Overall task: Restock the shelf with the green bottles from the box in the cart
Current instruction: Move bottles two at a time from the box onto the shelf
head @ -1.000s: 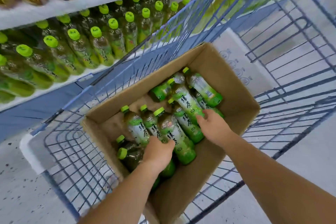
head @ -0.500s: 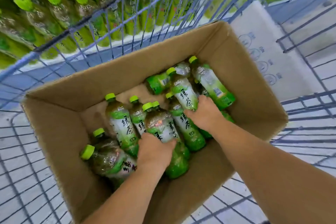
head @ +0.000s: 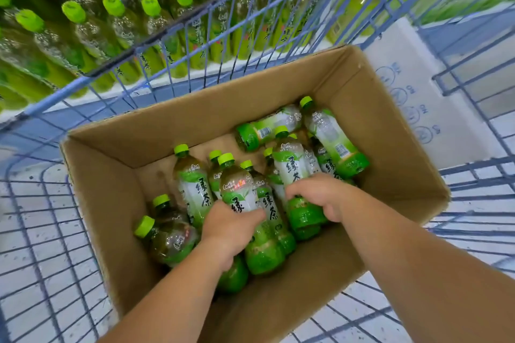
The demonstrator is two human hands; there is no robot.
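Note:
An open cardboard box sits in the blue wire cart. Several green tea bottles with green caps lie loose inside it. My left hand is wrapped around the body of one green bottle near the box's middle. My right hand is closed around another green bottle just to its right. Beyond the cart's far side, the shelf holds rows of standing green bottles.
More bottles lie in the box at the lower left and upper right. A flat white cardboard sheet leans in the cart to the right of the box. Grey tiled floor shows through the cart's wire.
My head has come closer over the box. Both hands have closed more firmly around their bottles, and the bottle in my right hand has risen slightly above the others.

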